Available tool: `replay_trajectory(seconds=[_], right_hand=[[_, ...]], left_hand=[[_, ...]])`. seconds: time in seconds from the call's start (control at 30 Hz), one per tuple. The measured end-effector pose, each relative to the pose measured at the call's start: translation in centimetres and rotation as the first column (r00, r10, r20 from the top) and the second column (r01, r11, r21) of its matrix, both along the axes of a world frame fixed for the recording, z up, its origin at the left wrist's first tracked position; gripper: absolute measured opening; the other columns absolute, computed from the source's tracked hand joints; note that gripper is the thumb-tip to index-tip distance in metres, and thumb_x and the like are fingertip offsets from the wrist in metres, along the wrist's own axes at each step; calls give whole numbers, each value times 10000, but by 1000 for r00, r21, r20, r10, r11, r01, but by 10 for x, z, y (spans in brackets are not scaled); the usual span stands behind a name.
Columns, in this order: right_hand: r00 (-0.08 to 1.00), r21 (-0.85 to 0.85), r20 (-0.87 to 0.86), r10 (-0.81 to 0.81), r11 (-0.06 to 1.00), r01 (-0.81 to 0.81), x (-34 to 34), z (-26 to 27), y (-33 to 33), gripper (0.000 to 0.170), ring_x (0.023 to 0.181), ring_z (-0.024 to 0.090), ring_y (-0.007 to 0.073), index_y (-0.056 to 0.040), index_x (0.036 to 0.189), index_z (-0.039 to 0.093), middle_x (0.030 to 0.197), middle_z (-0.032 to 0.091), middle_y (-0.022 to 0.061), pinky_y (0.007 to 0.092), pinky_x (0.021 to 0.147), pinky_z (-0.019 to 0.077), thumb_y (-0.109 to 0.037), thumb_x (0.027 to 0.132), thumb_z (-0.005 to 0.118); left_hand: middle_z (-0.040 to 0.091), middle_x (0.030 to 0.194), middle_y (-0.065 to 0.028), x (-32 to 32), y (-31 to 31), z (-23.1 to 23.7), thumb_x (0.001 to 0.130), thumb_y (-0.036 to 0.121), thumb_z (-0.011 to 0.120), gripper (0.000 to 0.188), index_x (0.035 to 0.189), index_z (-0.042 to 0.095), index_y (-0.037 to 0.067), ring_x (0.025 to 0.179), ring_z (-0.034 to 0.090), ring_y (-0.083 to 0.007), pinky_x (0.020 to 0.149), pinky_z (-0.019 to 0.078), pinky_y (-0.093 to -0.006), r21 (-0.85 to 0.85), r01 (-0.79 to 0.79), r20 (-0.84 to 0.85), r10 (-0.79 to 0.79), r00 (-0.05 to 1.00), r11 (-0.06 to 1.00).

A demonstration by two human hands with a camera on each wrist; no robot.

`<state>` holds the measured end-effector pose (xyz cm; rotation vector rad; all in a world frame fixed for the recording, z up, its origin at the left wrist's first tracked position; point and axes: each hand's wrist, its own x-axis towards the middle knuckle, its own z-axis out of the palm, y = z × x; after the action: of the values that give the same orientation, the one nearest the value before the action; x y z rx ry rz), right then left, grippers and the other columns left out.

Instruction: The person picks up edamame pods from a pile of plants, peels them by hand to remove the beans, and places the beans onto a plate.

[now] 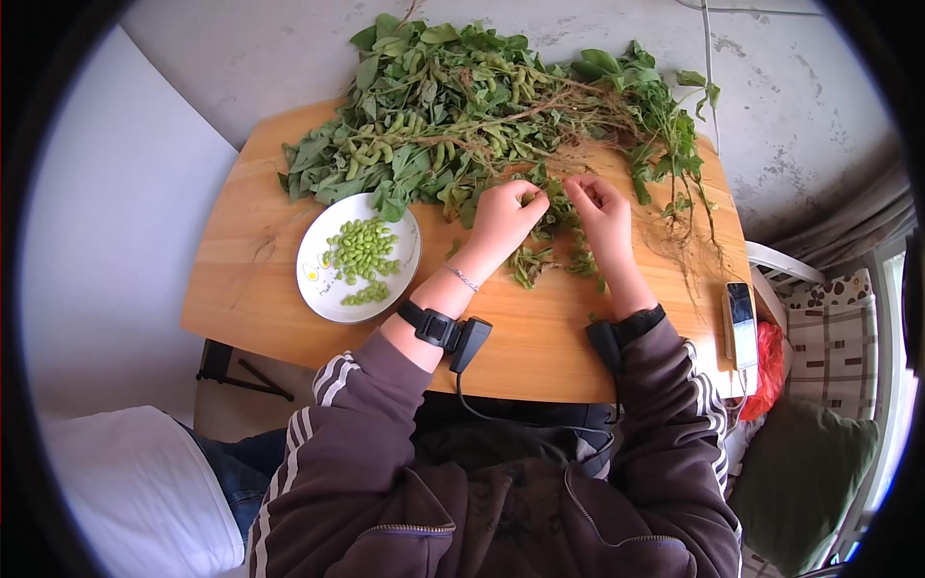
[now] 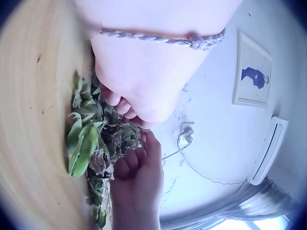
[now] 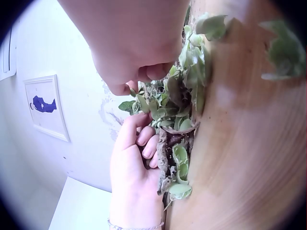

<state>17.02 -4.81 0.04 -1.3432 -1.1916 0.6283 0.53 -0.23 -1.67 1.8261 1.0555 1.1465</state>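
Left hand [image 1: 508, 220]: my fingers curl round a green soybean pod [image 1: 527, 198], mostly hidden by them, above the table [image 1: 252, 275].
Right hand [image 1: 605, 217]: my fingers are bent, thumb and forefinger tips close together, near the left hand but apart from it; I cannot tell whether this grip pinches something small.
Under my hands: leaf scraps and a split pod shell [image 3: 181, 164] lie on the table.
Soybean plants [image 1: 414, 101]: a leafy heap with pods and roots spreads just beyond my hands, across the table's far side.
Plate [image 1: 407, 248]: white and round, left of my left hand, one leaf hanging over its far rim.
Shelled beans [image 1: 362, 252]: a loose green pile on the plate.
Plate print: yellow-and-white egg motifs [image 1: 310, 274] and dark lettering [image 1: 330, 282], too small and too covered to read.
Sleeves: dark brown, white stripes running along each.
Phone [image 1: 740, 326]: near the table's right edge; I cannot make out its screen.
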Motion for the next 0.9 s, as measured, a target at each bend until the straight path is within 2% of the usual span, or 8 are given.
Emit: replay_trajectory(seconds=[0.07,0.2,0.33,0.43,0.5,0.63,0.73,0.9], right_hand=[[955,-25,-284,84,995,-95,1,4,-3,251,509,332,72,-11,939,636,606,405,-44,255,461,270,-260,966,636],[691,23,-690,217,960,-278,13,-2,1,265,494,302,61,-53,861,532,622,369,-46,249,437,231,-267,1016,512],[699,-21,-693,177,964,-265,7,9,-3,216,498,299,67,-60,834,524,660,393,-43,246,435,227,-197,998,488],[686,-28,-702,193,954,-297,3,17,-6,233,525,336,68,-57,835,528,695,440,-26,237,451,247,-209,1008,492],[642,-25,-744,183,954,-300,0,21,-7,269,550,365,67,-56,832,529,720,466,-16,232,465,260,-245,1022,510],[716,-39,-639,281,918,-394,3,13,-6,297,576,384,64,-60,849,558,734,485,-16,221,483,275,-301,1023,547],[734,-42,-593,330,898,-438,3,6,-4,296,549,361,56,-60,879,587,712,475,-32,215,477,268,-326,1009,587],[888,-155,-323,328,907,-391,-2,13,-8,303,515,377,35,-22,1025,677,650,491,-57,207,463,280,-319,965,675]], left_hand=[[621,631,-39,1,0,0,872,233,718,230,920,726,8,524,514,-98,517,400,-293,21,-37,18,37,999,999],[607,627,-34,-1,-1,7,892,242,709,246,940,727,2,521,502,-99,518,403,-287,17,-94,61,93,994,995],[580,654,15,1,2,5,945,240,676,274,1053,719,-8,530,463,-56,494,357,-234,-76,-15,150,27,988,997],[497,639,51,0,-4,12,985,255,628,350,1188,660,-28,504,391,-25,450,269,-200,-396,320,463,-114,879,860],[485,645,43,-6,-2,20,1000,327,584,423,1232,621,-25,488,380,-31,444,260,-189,-430,461,581,-153,800,777],[435,639,34,-10,-2,30,1030,471,462,585,1327,527,-29,462,328,-38,422,234,-195,-488,653,761,-83,643,579],[462,658,24,-11,4,23,1026,551,406,658,1363,507,-5,457,338,-41,406,234,-191,-420,746,793,-192,579,517],[475,663,14,-7,0,26,1010,605,388,608,1152,587,48,459,358,-36,393,219,-188,-565,647,655,-198,729,512]])
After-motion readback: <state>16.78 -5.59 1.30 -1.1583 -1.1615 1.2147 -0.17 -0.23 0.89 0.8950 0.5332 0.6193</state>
